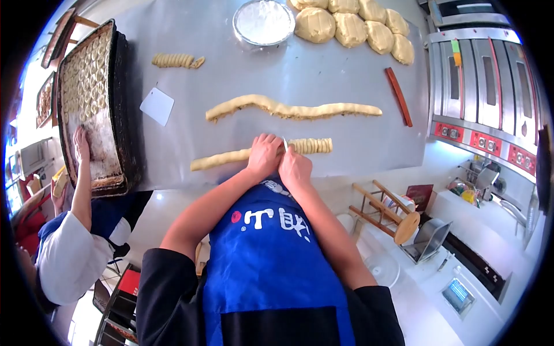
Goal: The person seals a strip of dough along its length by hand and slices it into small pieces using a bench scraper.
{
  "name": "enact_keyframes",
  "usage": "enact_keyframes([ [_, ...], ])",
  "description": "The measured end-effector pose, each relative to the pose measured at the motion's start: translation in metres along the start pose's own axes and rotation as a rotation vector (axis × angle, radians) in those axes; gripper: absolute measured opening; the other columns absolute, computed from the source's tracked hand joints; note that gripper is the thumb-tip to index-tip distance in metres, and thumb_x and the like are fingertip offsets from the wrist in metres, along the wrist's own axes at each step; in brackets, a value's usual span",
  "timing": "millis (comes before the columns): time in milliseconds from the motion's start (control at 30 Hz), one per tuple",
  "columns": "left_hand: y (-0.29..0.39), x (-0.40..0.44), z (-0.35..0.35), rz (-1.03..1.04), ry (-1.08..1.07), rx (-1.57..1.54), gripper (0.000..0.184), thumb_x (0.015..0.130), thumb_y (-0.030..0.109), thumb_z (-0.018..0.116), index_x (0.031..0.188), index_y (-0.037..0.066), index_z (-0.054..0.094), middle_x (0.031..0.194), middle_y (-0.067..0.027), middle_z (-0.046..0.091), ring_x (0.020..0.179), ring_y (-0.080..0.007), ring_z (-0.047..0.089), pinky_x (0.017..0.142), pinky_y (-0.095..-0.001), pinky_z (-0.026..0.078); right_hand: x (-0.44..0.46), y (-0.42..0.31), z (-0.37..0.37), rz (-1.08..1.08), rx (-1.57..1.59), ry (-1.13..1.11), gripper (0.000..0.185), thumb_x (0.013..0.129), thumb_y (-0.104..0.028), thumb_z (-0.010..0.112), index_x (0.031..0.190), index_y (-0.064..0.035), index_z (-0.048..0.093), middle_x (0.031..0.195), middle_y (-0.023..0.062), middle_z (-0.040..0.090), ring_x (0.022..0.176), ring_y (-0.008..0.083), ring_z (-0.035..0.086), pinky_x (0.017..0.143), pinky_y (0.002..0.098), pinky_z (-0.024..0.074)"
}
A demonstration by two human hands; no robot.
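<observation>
A filled dough roll (pixel 222 160) lies along the near side of the metal table. My left hand (pixel 265 154) rests over it, fingers curled round the dough. Close beside, my right hand (pixel 295 168) grips a thin white cutter (pixel 285 143), seen edge-on at the roll; most of it is hidden by the fingers. To the right of my hands, the roll is in a row of cut slices (pixel 311 146). A longer uncut dough roll (pixel 288 108), with brown filling showing along its lower edge, lies just beyond.
Farther off are a cut dough piece (pixel 176 60), a white scraper (pixel 157 106), a bowl of white powder (pixel 264 23), several dough balls (pixel 350 30) and a reddish stick (pixel 398 97). At left, a co-worker's hand (pixel 81 144) touches a baking tray (pixel 118 115) of round dough pieces.
</observation>
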State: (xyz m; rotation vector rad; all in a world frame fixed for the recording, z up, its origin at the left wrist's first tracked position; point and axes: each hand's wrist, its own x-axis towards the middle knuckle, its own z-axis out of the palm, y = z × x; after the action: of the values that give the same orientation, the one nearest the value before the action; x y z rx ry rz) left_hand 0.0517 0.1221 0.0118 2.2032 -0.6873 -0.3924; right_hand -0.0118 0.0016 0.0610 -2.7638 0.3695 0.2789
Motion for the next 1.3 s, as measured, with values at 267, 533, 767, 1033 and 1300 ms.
enact_keyframes([
  [267, -0.005, -0.009, -0.003, 0.002, 0.115, -0.034, 0.024, 0.079, 0.016, 0.077, 0.098, 0.006, 0.068, 0.100, -0.0124, 0.068, 0.101, -0.0373, 0.060, 0.091, -0.0467, 0.048, -0.013, 0.018, -0.006, 0.056, 0.130, 0.115, 0.021, 0.100, -0.022, 0.062, 0.098, -0.0008, 0.065, 0.072, 0.0224, 0.071, 0.068, 0.0425, 0.072, 0.061, 0.0516, 0.0572],
  [533, -0.006, -0.012, -0.005, -0.044, 0.015, -0.007, 0.025, 0.079, 0.017, 0.077, 0.100, 0.007, 0.068, 0.103, -0.0119, 0.068, 0.103, -0.0361, 0.060, 0.093, -0.0463, 0.047, -0.001, -0.013, 0.004, 0.002, -0.012, -0.033, 0.015, 0.100, -0.016, 0.059, 0.093, -0.0025, 0.061, 0.068, 0.0207, 0.070, 0.065, 0.0398, 0.073, 0.060, 0.0492, 0.0584],
  [767, -0.016, -0.013, -0.006, 0.014, 0.192, -0.082, 0.029, 0.078, 0.016, 0.077, 0.104, 0.006, 0.068, 0.102, -0.0127, 0.068, 0.099, -0.0367, 0.060, 0.089, -0.0487, 0.048, -0.012, 0.006, -0.001, -0.011, 0.098, 0.167, 0.017, 0.102, -0.021, 0.061, 0.097, -0.0049, 0.062, 0.068, 0.0199, 0.069, 0.065, 0.0384, 0.073, 0.058, 0.0475, 0.0572],
  [1033, -0.015, -0.015, -0.011, -0.030, 0.072, 0.004, 0.021, 0.081, 0.018, 0.075, 0.098, 0.008, 0.069, 0.097, -0.0118, 0.066, 0.098, -0.0358, 0.060, 0.089, -0.0475, 0.047, 0.001, -0.023, 0.000, -0.046, -0.041, -0.089, 0.013, 0.097, -0.015, 0.059, 0.094, -0.0028, 0.062, 0.069, 0.0223, 0.071, 0.065, 0.0395, 0.073, 0.059, 0.0496, 0.0581],
  [1300, -0.021, -0.018, -0.018, -0.004, 0.181, -0.021, 0.027, 0.079, 0.016, 0.077, 0.102, 0.007, 0.068, 0.099, -0.0119, 0.067, 0.099, -0.0359, 0.062, 0.090, -0.0471, 0.048, -0.001, -0.006, 0.001, 0.011, 0.110, 0.135, 0.022, 0.101, -0.022, 0.060, 0.096, -0.0011, 0.063, 0.068, 0.0227, 0.070, 0.064, 0.0431, 0.071, 0.058, 0.0525, 0.0560],
])
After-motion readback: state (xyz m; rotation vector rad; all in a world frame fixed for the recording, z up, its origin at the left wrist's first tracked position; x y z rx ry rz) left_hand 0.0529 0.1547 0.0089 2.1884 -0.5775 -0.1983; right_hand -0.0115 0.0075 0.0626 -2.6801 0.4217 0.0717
